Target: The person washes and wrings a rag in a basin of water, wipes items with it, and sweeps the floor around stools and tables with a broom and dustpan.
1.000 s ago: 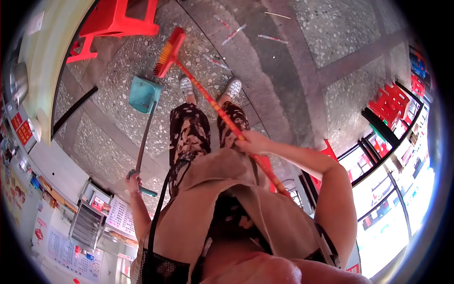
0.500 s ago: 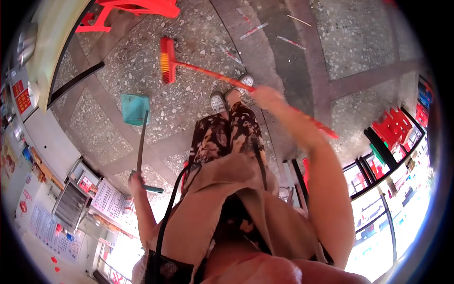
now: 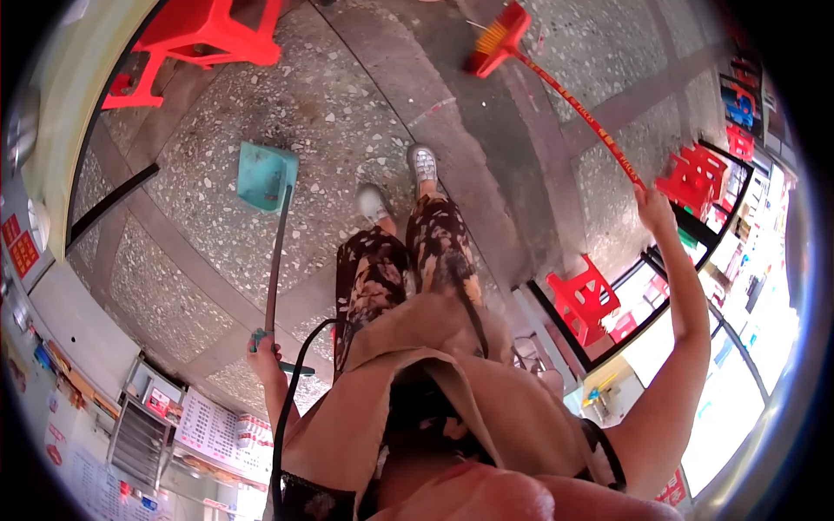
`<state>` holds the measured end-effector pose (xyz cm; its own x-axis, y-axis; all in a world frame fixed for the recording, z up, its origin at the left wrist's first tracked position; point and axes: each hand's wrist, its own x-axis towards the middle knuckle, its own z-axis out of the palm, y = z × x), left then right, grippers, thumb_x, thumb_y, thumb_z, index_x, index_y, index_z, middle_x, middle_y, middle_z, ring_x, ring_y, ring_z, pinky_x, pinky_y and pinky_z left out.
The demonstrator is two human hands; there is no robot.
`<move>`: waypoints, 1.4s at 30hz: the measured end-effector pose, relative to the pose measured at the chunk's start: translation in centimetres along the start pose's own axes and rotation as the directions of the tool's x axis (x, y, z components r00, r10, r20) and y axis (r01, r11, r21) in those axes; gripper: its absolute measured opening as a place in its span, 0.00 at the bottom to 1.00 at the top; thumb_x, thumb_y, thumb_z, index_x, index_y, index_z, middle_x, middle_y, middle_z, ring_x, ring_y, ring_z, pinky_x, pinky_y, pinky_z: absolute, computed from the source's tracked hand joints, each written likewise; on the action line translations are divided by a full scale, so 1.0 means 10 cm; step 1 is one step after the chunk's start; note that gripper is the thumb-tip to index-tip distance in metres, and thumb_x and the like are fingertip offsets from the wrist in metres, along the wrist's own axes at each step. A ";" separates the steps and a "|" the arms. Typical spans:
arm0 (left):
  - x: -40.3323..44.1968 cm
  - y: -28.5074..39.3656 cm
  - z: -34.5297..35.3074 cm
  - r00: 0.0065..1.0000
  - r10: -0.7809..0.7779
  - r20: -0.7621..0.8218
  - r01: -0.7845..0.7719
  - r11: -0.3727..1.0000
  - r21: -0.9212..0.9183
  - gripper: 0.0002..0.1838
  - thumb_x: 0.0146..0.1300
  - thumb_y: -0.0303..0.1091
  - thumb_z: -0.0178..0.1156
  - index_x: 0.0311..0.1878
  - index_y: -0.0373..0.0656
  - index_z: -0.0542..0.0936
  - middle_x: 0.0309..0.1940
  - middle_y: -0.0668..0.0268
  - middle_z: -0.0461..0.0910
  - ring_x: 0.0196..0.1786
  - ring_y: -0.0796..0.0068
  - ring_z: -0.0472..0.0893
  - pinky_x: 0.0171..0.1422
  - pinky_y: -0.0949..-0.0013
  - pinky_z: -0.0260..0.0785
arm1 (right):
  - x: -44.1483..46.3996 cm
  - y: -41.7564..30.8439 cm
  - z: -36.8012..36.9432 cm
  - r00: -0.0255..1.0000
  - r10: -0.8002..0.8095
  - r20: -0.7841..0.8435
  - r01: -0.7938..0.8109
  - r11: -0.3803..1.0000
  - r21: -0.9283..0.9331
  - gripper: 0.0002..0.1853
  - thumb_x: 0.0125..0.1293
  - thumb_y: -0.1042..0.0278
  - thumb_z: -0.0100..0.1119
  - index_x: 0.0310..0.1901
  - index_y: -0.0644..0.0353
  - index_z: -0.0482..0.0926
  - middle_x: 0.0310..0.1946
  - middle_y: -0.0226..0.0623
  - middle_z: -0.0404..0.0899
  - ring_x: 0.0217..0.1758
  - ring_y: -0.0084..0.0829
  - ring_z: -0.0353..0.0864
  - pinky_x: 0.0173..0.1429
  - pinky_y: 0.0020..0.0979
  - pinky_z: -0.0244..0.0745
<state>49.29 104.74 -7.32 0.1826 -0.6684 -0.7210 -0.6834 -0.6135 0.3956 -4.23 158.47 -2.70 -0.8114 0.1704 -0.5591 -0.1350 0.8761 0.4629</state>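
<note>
My right hand (image 3: 655, 211) is wrapped round the end of the long red and yellow handle of a broom (image 3: 502, 42). The broom's red head with yellow bristles is on the floor at the top, far out to the right of my feet. My left hand (image 3: 263, 347) grips the dark handle of a teal dustpan (image 3: 263, 176), near its green end. The dustpan lies on the floor left of my shoes; a little dark debris shows near it. Thin wrapper strips are partly visible near the broom head.
A red stool (image 3: 204, 33) stands at the upper left beside a pale table edge (image 3: 87, 113). Further red stools (image 3: 584, 300) stand to the right, near black frames. A counter and a menu board (image 3: 208, 434) are at the lower left.
My right arm has stretched out to the right, carrying the broom head from near the dustpan to the upper right. The strips seen lying there before are mostly out of sight. My feet have shifted.
</note>
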 end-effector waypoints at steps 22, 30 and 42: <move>-1.54 0.56 2.19 0.983 0.177 0.057 -0.184 0.967 0.176 0.16 0.54 0.25 0.57 0.48 0.38 0.73 0.25 0.72 0.72 0.22 0.84 0.69 0.20 0.83 0.55 | 1.13 2.21 1.20 0.970 -0.097 0.222 0.116 0.990 -0.075 0.29 0.66 0.42 0.38 0.34 0.64 0.76 0.30 0.57 0.78 0.38 0.56 0.78 0.41 0.51 0.73; -1.87 0.54 2.84 0.978 0.191 0.081 -0.203 0.960 0.191 0.14 0.54 0.26 0.57 0.45 0.37 0.73 0.25 0.71 0.72 0.22 0.84 0.70 0.19 0.82 0.56 | 1.29 3.16 0.53 0.993 -0.075 0.094 0.071 0.997 0.042 0.26 0.66 0.44 0.41 0.34 0.63 0.74 0.27 0.59 0.77 0.34 0.58 0.77 0.38 0.53 0.72; -2.20 1.17 3.45 0.968 0.215 0.127 -0.239 0.945 0.222 0.14 0.53 0.27 0.57 0.45 0.39 0.73 0.24 0.71 0.72 0.21 0.84 0.70 0.18 0.82 0.56 | 2.99 1.09 0.36 0.923 -0.343 0.172 0.311 0.931 0.188 0.30 0.62 0.34 0.40 0.39 0.55 0.79 0.37 0.51 0.79 0.44 0.51 0.77 0.48 0.49 0.72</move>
<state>12.89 126.80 -6.46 -0.0600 -0.7254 -0.6857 -0.8466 -0.3269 0.4200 -27.87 174.77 -16.86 -0.6049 -0.0658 -0.7936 -0.2711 0.9541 0.1275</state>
